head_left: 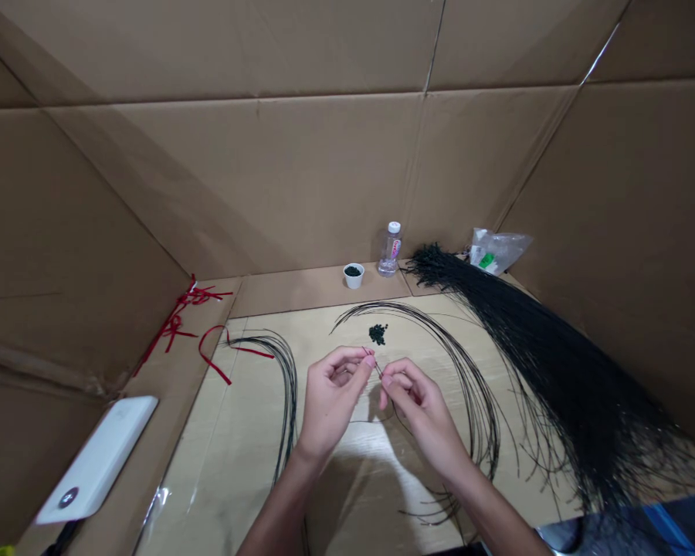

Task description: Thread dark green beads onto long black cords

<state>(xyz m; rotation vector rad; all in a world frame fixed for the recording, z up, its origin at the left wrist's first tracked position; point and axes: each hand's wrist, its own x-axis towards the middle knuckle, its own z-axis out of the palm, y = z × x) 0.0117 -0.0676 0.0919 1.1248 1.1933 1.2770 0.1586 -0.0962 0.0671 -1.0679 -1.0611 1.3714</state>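
Observation:
My left hand pinches one end of a thin dark strand between thumb and forefinger. Close beside it on the right, my right hand pinches the same strand, and its length trails down below my fingers. Just beyond my fingertips lies a small pile of dark green beads. A curved bundle of dark strands arcs around the right side of my hands. Another bundle of strands, with a red ribbon at its far end, lies left of my left wrist.
A white cup of dark beads and a clear bottle stand at the back. A thick black bundle of strands covers the right side, near a plastic bag. Red ribbons and a white device lie left. Cardboard walls surround the table.

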